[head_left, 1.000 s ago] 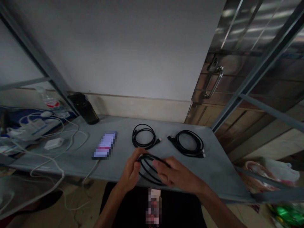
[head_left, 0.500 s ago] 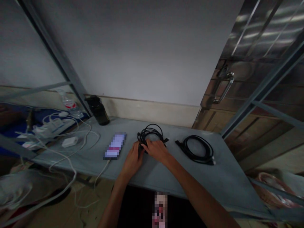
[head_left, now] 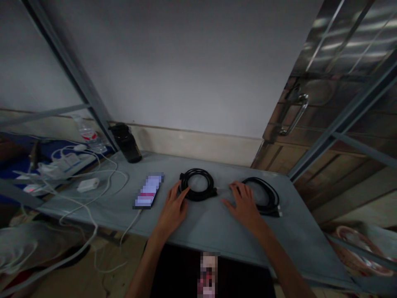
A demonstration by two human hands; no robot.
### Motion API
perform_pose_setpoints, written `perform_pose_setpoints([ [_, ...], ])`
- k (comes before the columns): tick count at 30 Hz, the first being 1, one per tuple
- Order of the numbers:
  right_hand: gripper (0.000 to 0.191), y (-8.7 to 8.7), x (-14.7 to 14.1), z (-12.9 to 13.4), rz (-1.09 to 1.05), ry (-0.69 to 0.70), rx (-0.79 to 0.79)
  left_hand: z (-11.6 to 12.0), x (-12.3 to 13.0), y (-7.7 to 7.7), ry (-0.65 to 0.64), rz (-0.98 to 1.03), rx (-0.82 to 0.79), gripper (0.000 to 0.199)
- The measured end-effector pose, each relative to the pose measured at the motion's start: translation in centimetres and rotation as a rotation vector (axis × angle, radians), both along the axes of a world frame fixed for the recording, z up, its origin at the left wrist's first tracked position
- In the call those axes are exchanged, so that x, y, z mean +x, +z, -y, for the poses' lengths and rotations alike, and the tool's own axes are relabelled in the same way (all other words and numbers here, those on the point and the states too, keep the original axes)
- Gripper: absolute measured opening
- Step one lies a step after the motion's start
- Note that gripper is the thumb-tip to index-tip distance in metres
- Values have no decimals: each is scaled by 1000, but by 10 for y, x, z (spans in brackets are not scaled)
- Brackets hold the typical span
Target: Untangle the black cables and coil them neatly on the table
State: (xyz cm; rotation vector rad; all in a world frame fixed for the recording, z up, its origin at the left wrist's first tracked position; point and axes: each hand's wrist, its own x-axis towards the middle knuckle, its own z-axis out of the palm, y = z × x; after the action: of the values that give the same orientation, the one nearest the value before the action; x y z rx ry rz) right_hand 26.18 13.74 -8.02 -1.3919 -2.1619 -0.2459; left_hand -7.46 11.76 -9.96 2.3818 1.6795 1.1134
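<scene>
A coiled black cable [head_left: 208, 194] lies flat on the grey table [head_left: 204, 231], near its middle. My left hand [head_left: 174, 207] rests at the left edge of this coil, fingers apart and touching it. A second coiled black cable [head_left: 274, 194] lies to the right, its lower left part hidden behind my right hand [head_left: 245, 207]. That hand is spread with its fingertips over the left side of the second coil; no object shows in its fingers.
A phone [head_left: 149, 191] with a white cable lies left of the coils. Behind it stands a dark bottle [head_left: 128, 145]. White cables and a white adapter [head_left: 88, 185] spread over the left end. Metal posts rise at both sides, with a door handle [head_left: 296, 116] beyond.
My right hand has left the middle coil and moved right to the second coil, its fingers now spread. The middle coil has settled flat into a neater ring. My left hand stays beside it.
</scene>
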Motion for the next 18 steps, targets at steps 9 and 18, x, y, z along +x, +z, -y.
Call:
perform_pose_setpoints([
  [9,49,-43,106,50,37,-111,17,-2,1,9,-65,-134,56,39],
  [18,51,-31,101,67,75,-189,33,-2,2,11,-78,-136,46,40],
])
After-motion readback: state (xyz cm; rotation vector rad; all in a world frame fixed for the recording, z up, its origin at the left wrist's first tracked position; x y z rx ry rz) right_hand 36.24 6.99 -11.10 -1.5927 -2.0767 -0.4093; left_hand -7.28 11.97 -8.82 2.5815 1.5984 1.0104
